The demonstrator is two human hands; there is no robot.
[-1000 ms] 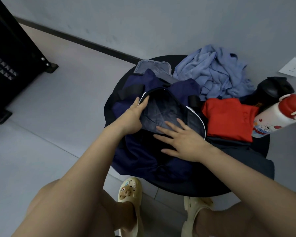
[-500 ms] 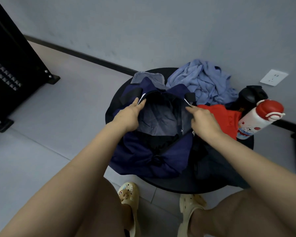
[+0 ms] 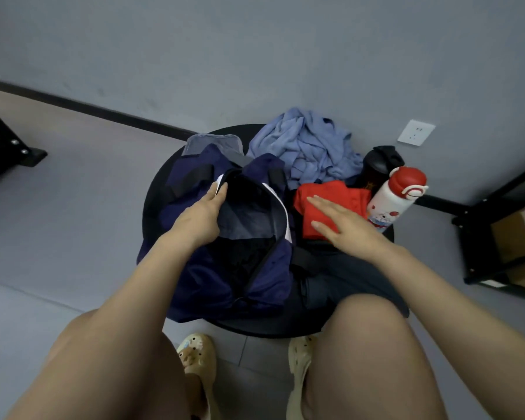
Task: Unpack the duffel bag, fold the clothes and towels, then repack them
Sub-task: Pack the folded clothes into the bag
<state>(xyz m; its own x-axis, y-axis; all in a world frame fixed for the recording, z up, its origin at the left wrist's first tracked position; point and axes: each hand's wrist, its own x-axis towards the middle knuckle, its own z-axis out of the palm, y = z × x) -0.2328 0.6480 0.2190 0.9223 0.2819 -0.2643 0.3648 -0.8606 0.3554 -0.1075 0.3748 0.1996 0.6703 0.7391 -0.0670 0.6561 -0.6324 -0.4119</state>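
A navy duffel bag (image 3: 212, 280) lies open on a round black table (image 3: 152, 207). A folded grey garment (image 3: 249, 219) shows inside the bag's mouth. My left hand (image 3: 199, 218) grips the left rim of the opening, thumb inside. To the right of the bag lies a folded red garment (image 3: 331, 192). My right hand (image 3: 343, 221) lies flat on the red garment with its fingers straight. A crumpled light blue cloth (image 3: 306, 147) is heaped at the table's far side. A dark folded garment (image 3: 346, 280) lies at the near right, under my right forearm.
A white bottle with a red cap (image 3: 397, 198) and a black bottle (image 3: 379, 165) stand at the table's right edge. A grey folded cloth (image 3: 209, 142) lies behind the bag. A black shelf with a cardboard box (image 3: 515, 237) stands at right. A wall socket (image 3: 415, 132) is behind.
My right hand let go of the bag's right rim and moved right onto the red garment. The left hand kept its hold on the left rim.
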